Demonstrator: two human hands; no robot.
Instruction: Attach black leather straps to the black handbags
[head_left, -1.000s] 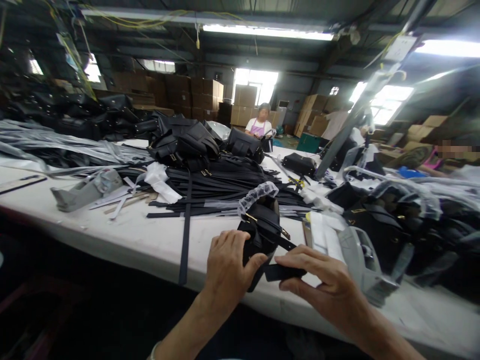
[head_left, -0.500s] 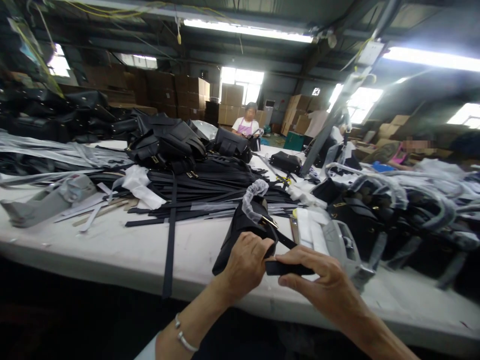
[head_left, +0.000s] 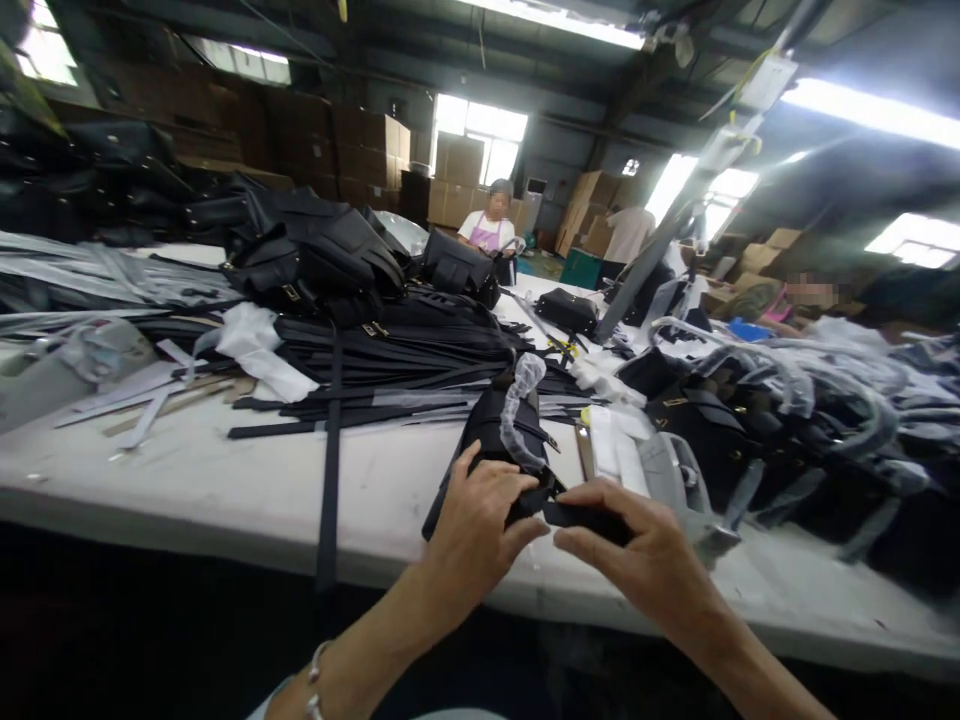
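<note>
A black handbag (head_left: 491, 425) lies near the table's front edge. Its handle (head_left: 517, 410) is wrapped in clear plastic, and a metal buckle (head_left: 553, 482) shows beside my hands. My left hand (head_left: 480, 510) lies over the bag's near end, with a black part of it between the fingers and thumb. Just to the right, my right hand (head_left: 634, 535) pinches a black strap (head_left: 589, 518) between thumb and fingers. The strap's end comes close to my left fingertips; whether they touch it I cannot tell.
Black straps (head_left: 420, 360) lie heaped behind the bag, with more black bags (head_left: 315, 250) beyond. A grey tape dispenser (head_left: 675, 470) stands at the right, near bags with wrapped handles (head_left: 862, 400). Another dispenser (head_left: 90, 365) sits at left. A co-worker (head_left: 487, 230) is across the table (head_left: 187, 480).
My left hand has opened out somewhat and lies flatter over the bag. My right hand has drawn the strap's end slightly higher beside it. The view has shifted a little.
</note>
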